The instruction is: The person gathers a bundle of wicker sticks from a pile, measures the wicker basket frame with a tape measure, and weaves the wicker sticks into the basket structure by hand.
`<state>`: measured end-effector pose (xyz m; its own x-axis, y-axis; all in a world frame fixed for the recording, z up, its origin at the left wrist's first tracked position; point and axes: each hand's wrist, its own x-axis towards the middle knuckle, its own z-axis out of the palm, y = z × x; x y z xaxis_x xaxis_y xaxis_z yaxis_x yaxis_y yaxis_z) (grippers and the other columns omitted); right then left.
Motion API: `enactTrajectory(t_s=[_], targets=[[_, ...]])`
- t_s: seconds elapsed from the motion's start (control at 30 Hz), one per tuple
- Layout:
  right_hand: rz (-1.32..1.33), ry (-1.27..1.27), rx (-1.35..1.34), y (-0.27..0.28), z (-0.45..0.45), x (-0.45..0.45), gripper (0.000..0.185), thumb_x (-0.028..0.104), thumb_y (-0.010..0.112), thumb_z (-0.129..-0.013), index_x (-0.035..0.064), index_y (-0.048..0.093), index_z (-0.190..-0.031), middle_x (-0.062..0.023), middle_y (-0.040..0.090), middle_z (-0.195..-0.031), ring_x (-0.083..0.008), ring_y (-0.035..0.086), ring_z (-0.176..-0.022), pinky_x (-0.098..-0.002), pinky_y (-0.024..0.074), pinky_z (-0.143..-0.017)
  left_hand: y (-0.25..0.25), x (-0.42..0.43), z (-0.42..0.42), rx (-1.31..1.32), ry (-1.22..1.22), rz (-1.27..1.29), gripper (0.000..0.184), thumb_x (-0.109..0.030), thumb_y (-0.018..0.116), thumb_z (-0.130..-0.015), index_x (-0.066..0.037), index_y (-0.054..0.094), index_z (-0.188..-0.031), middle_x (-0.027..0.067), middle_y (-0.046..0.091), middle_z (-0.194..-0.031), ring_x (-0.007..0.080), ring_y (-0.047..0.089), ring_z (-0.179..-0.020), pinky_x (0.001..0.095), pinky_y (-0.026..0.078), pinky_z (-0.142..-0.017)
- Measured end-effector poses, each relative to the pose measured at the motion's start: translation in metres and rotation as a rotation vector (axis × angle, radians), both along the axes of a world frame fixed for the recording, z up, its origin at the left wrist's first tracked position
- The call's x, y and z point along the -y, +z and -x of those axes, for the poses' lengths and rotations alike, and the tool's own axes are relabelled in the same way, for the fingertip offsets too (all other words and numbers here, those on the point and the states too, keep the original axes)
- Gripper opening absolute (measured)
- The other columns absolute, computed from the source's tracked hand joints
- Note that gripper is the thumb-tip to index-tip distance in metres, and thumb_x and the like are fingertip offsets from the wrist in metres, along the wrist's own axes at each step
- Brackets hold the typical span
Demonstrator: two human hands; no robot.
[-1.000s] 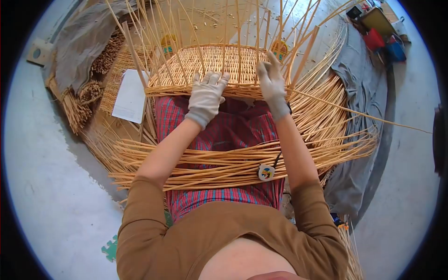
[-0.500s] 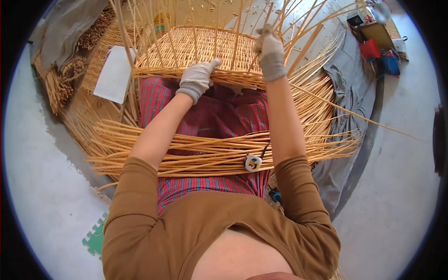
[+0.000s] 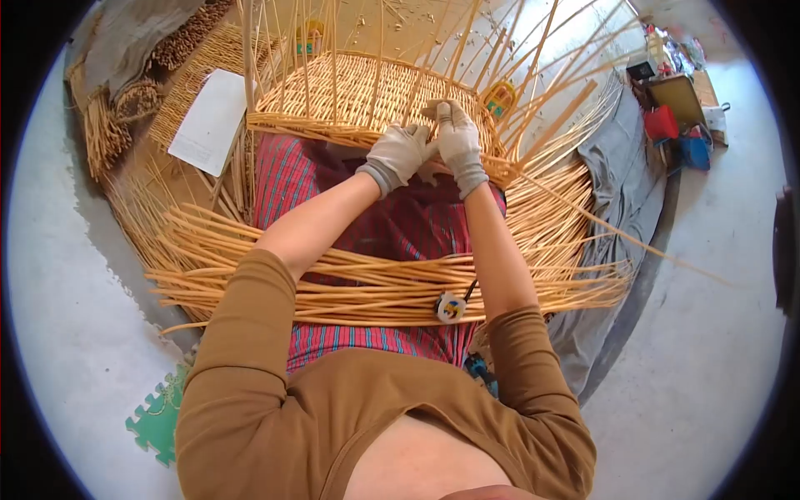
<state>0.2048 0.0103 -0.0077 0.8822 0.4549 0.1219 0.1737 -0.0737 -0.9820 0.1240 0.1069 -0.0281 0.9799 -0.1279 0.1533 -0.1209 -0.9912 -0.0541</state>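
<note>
A half-woven wicker basket [image 3: 342, 93] with a flat woven base and upright stakes rests across the red plaid cloth [image 3: 287, 171] over my lap. My left hand [image 3: 398, 154], in a pale work glove, is closed on the basket's near rim. Right beside it, my gloved right hand [image 3: 457, 140] has its fingers curled around a wicker rod at the same rim; the fingertips partly hide the rod. The two hands touch or nearly touch. A long loose rod [image 3: 617, 221] sticks out from the basket's right side.
A bundle of wicker rods [image 3: 367, 292] lies across my lap with a tape measure [image 3: 451, 307] on it. More rods [image 3: 554, 204] lie on grey cloth [image 3: 621, 167] at right. White paper [image 3: 208, 121] lies at left. Tall stakes rise around the basket.
My right hand has come down and left from a raised spot among the stakes to the near rim. My left hand has slid right along the rim, so the hands are together.
</note>
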Motion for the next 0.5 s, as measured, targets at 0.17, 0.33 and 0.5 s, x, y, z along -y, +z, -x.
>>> enactTrajectory(t_s=[0.17, 0.33, 0.5], targets=[[-0.142, 0.041, -0.261, -0.008, -0.016, -0.01, 0.031, 0.026, 0.048, -0.103, 0.0006, 0.06, -0.089, -0.0055, 0.062, -0.076, -0.0147, 0.061, -0.066, -0.0291, 0.0521, -0.063, -0.001, -0.011, 0.001, -0.04, -0.099, 0.241, 0.051, -0.034, 0.071, -0.079, -0.019, 0.052, -0.124, 0.0074, 0.062, -0.101, 0.0257, 0.065, -0.092, 0.0401, 0.052, -0.077], [-0.288, -0.233, -0.453, -0.014, -0.025, -0.023, 0.032, 0.027, 0.047, -0.103, 0.0037, 0.059, -0.084, -0.0021, 0.054, -0.065, -0.0125, 0.053, -0.054, -0.0271, 0.0472, -0.053, -0.017, -0.012, -0.001, 0.125, -0.067, 0.351, 0.044, -0.021, 0.065, -0.077, -0.022, 0.057, -0.121, 0.0023, 0.06, -0.085, 0.0207, 0.064, -0.078, 0.0356, 0.051, -0.067], [0.029, -0.101, -0.168, 0.007, -0.017, -0.026, 0.029, 0.03, 0.049, -0.101, 0.0061, 0.065, -0.106, -0.0049, 0.06, -0.069, -0.016, 0.061, -0.063, -0.0287, 0.0498, -0.06, 0.005, -0.015, -0.001, -0.122, -0.084, 0.394, 0.052, -0.026, 0.067, -0.079, -0.023, 0.055, -0.129, 0.0051, 0.06, -0.101, 0.0237, 0.063, -0.095, 0.0425, 0.051, -0.083]])
